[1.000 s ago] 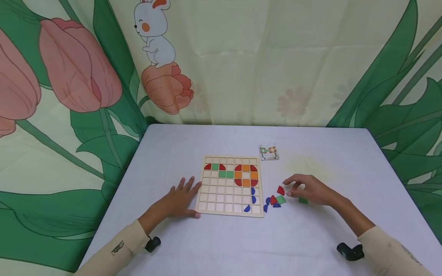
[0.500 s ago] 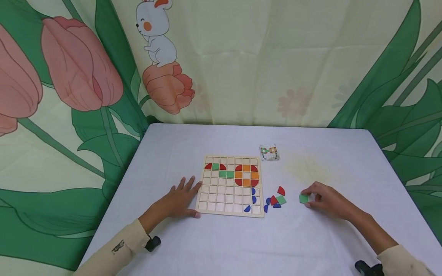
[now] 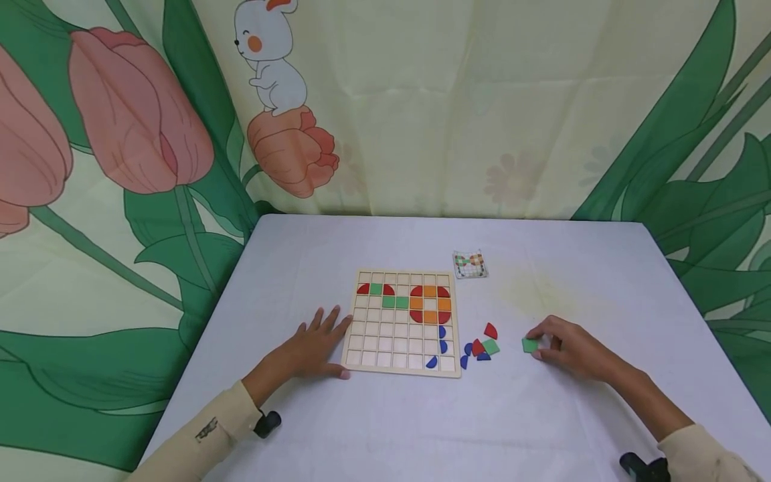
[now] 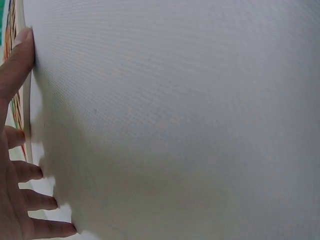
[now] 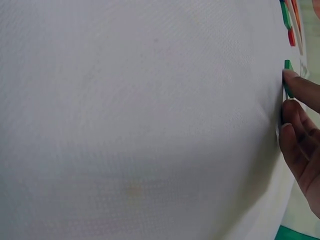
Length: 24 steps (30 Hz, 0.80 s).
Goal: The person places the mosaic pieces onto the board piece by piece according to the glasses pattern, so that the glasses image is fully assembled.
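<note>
A pale tabletop (image 3: 385, 428) fills the lower frame, with a curtain of tulips and a rabbit behind it. My right hand (image 3: 569, 348) has drawn back from the loose pieces (image 3: 480, 348) at lower centre and now sits right of them, its grip pinching a green square (image 3: 530, 345) that lies flat on the cloth. So this piece is picked out but not yet lifted. My left hand (image 3: 310, 348) stays flat, fingers relaxed, against the left edge of the wooden board (image 3: 385, 335). A small card (image 3: 469, 265) lies above the board's upper right corner.
</note>
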### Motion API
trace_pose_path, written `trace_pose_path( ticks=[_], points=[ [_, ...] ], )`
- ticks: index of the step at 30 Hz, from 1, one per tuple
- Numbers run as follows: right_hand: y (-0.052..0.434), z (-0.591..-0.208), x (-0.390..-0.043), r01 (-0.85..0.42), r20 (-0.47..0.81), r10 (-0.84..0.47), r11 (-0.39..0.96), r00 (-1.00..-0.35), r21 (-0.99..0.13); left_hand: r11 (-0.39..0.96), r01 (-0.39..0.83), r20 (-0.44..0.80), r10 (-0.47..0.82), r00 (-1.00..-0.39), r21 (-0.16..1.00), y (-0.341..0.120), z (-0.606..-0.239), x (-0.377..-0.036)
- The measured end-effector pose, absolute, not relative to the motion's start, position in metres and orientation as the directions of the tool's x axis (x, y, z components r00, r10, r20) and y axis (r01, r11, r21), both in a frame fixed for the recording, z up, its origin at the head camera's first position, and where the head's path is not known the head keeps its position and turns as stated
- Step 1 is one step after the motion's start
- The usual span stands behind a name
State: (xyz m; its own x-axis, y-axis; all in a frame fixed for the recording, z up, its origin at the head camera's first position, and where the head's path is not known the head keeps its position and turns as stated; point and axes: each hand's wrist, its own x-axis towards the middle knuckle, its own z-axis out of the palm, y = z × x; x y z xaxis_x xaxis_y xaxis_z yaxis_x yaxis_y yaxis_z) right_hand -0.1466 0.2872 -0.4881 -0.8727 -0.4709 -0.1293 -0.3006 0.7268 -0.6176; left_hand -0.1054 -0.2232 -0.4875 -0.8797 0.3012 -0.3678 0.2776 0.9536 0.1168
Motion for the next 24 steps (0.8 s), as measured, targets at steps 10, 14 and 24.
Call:
trace_pose_path(
  ticks=[10, 14, 24],
  points=[
    [0.283, -0.485, -0.149, -0.284, -0.157, -0.485, 0.712, -0.860, -0.642, 0.954, 0.273, -0.357, 0.299, -0.885, 0.123, -0.222, -0.486, -0.104],
    [0.284, -0.485, -0.150, -0.298, -0.145, -0.503, 0.694, -0.852, -0.656, 0.952, 0.275, -0.349, 0.305, -0.886, 0.133, -0.221, -0.484, -0.104],
    [0.276, -0.477, -0.151, -0.242, -0.201, -0.546, 0.631, -0.813, -0.737, 0.954, 0.275, -0.361, 0.301, -0.883, 0.122, -0.223, -0.486, -0.105]
  ],
)
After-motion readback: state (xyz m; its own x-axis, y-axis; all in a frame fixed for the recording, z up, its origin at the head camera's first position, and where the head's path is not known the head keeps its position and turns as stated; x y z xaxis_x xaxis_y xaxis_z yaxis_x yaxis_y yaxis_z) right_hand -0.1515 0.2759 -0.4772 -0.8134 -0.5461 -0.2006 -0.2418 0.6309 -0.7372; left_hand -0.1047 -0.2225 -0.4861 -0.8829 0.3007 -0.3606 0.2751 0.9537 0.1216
